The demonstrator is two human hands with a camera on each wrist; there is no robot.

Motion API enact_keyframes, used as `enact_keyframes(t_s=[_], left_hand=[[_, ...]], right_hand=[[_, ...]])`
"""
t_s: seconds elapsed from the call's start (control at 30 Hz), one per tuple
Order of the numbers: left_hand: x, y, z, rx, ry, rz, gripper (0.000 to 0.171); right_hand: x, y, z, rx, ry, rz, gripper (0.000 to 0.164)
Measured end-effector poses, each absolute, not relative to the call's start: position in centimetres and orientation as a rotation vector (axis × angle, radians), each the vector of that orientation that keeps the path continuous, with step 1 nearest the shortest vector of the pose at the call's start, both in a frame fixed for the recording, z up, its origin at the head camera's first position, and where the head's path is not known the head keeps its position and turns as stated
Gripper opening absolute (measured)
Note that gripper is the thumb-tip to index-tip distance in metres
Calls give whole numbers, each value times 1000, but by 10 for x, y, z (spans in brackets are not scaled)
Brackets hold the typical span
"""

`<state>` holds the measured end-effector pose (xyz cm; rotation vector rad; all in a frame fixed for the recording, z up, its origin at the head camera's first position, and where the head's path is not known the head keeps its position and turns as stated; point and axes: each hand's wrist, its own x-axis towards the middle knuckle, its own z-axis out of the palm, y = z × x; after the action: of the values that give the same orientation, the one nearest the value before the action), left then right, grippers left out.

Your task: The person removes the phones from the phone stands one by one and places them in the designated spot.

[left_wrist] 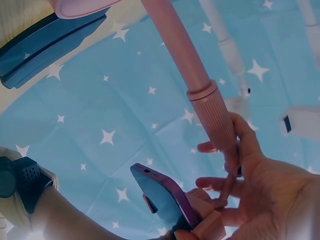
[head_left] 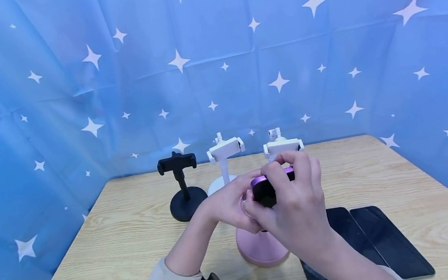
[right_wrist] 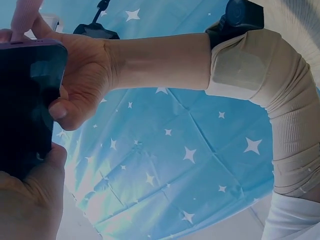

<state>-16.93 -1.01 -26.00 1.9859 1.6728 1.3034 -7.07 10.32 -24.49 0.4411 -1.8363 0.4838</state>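
My right hand (head_left: 297, 200) grips a purple-edged phone (head_left: 264, 193) with a dark screen, its thumb along one edge in the right wrist view. The phone sits at the clamp (left_wrist: 209, 227) of a pink phone stand (head_left: 262, 248), which stands upright on its round base. Below the clamp, my left hand (head_left: 231, 204) holds the top of the stand, its fingers curled around the thin neck above the ribbed collar (left_wrist: 214, 120). In the right wrist view, the left thumb lies close by the phone's edge. Most of the clamp is hidden behind the hands in the head view.
Behind the hands stand a black phone stand (head_left: 187, 201) and two white phone stands, one with its holder (head_left: 225, 149) left of the other holder (head_left: 283, 146). Flat dark slabs (head_left: 393, 241) lie on the wooden table (head_left: 110, 252) at the right. A starry blue curtain (head_left: 219, 91) hangs behind.
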Motion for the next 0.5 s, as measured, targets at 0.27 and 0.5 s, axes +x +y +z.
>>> enact_keyframes(t_s=[0.27, 0.5], left_hand=[[-171, -9, -262, 1952, 1601, 1309, 65], [-184, -8, -274, 2036, 1595, 1282, 68]], right_hand=[[-69, 108, -242, 454, -1897, 488, 29], [-66, 115, -241, 511, -1938, 533, 29]])
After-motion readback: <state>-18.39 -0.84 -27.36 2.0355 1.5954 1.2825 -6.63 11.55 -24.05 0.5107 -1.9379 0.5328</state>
